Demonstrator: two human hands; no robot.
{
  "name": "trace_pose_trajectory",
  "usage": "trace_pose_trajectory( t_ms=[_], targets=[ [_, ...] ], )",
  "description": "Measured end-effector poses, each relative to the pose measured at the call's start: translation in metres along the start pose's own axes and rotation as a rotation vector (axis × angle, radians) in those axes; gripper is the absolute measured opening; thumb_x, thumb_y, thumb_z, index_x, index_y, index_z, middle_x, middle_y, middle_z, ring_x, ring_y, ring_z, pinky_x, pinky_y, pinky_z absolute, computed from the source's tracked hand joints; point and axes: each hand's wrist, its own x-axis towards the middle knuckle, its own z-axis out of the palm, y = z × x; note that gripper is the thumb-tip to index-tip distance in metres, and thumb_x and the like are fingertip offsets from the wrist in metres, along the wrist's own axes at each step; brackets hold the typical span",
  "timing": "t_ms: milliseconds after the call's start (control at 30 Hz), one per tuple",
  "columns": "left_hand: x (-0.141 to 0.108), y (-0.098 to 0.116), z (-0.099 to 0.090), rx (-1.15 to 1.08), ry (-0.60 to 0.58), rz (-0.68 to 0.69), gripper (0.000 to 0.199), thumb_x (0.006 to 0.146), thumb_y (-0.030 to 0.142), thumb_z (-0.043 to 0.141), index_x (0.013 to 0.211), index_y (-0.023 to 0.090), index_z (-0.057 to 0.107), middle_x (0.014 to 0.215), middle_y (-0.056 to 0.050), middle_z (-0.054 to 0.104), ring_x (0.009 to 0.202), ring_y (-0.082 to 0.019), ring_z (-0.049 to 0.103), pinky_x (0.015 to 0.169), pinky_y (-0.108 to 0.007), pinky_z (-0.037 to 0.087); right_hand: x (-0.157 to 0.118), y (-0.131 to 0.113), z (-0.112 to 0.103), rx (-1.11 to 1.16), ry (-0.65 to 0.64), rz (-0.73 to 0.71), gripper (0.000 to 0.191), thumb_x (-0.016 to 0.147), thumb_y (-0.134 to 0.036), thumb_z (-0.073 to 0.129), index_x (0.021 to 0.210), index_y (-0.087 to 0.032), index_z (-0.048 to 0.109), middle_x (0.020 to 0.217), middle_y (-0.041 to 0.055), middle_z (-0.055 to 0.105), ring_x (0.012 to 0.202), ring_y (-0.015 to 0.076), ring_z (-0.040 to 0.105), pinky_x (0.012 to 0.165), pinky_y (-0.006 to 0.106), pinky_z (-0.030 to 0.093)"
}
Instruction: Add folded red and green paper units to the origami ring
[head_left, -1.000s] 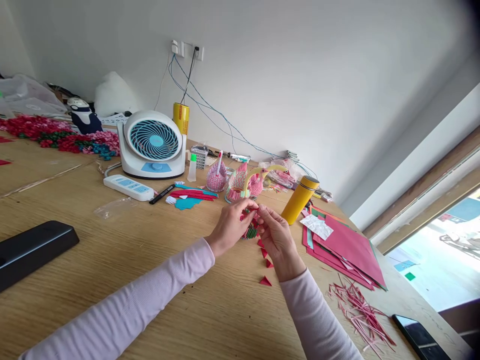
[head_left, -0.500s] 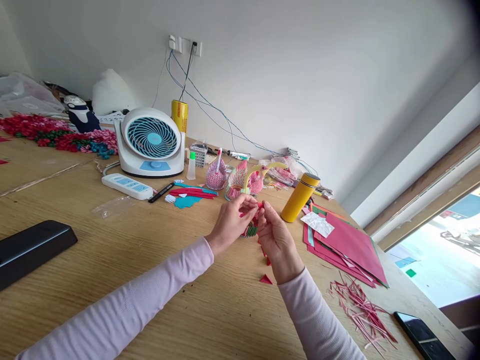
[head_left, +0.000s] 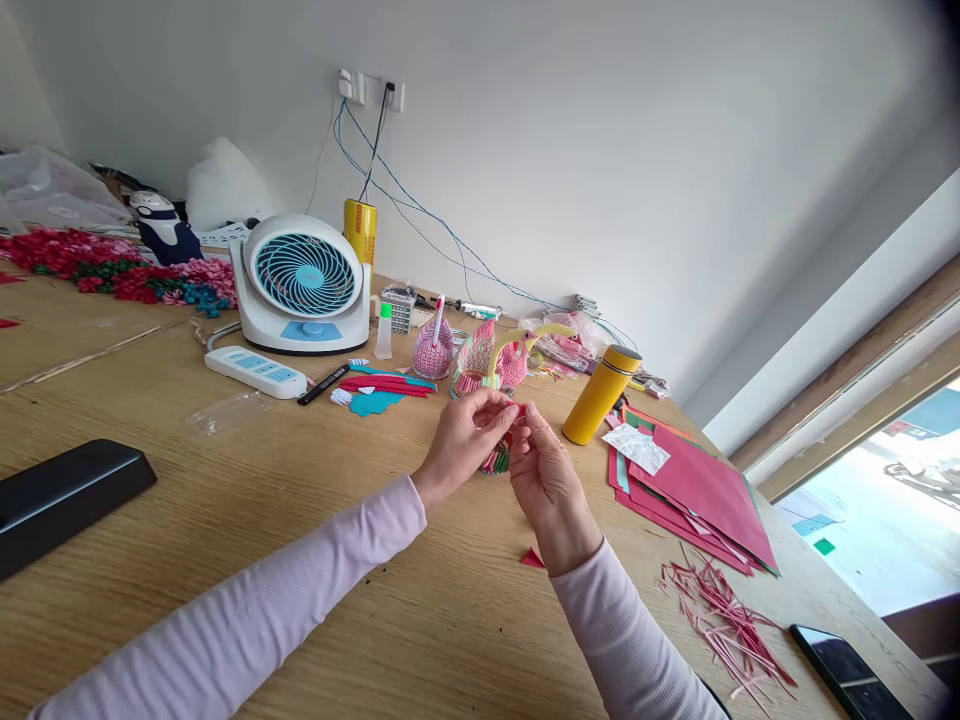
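Observation:
My left hand (head_left: 466,438) and my right hand (head_left: 548,478) meet at the fingertips above the table. Both pinch a small red folded paper piece (head_left: 521,411), mostly covered by the fingers. Just behind and below them sits a red and green folded-paper model (head_left: 497,461), largely hidden by my hands. A red paper triangle (head_left: 532,558) lies under my right wrist. Beyond my hands stands a pink and green paper swan (head_left: 480,357) with a yellow neck, and to its left a smaller pink paper model (head_left: 433,350).
A yellow flask (head_left: 602,395) stands right of my hands, beside red paper sheets (head_left: 712,490) and shredded paper strips (head_left: 724,630). A phone (head_left: 862,670) lies at the lower right. At the left are a fan (head_left: 309,280), a power strip (head_left: 255,371) and a black marker (head_left: 323,384).
My right hand has shifted slightly left, its fingertips closing further over the red paper piece. It now covers more of the loose red triangles below. My left hand has hardly moved.

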Motion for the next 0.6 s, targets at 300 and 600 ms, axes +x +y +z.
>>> trace_pose_trajectory(
  t_ms=[300, 600],
  targets=[
    [-0.004, 0.003, -0.002, 0.522, 0.016, 0.291, 0.012, 0.09, 0.028, 0.059, 0.084, 0.018, 0.064, 0.081, -0.003, 0.07, 0.076, -0.016, 0.065, 0.073, -0.027, 0.052, -0.003, 0.0, 0.002, 0.082, 0.076, 0.041, 0.005, 0.082, -0.016, 0.073, 0.082, -0.018, 0.068, 0.072, -0.0023, 0.067, 0.054, 0.0039, 0.061, 0.047, 0.009, 0.052],
    [-0.004, 0.004, -0.007, 0.707, 0.041, 0.517, 0.004, 0.092, 0.022, 0.06, 0.09, 0.019, 0.062, 0.085, -0.002, 0.07, 0.081, -0.016, 0.064, 0.076, -0.027, 0.047, -0.004, -0.015, 0.008, 0.277, 0.112, 0.262, 0.018, 0.088, -0.003, 0.061, 0.077, -0.015, 0.066, 0.069, -0.0033, 0.068, 0.052, 0.0004, 0.062, 0.049, 0.003, 0.051]
  ],
)
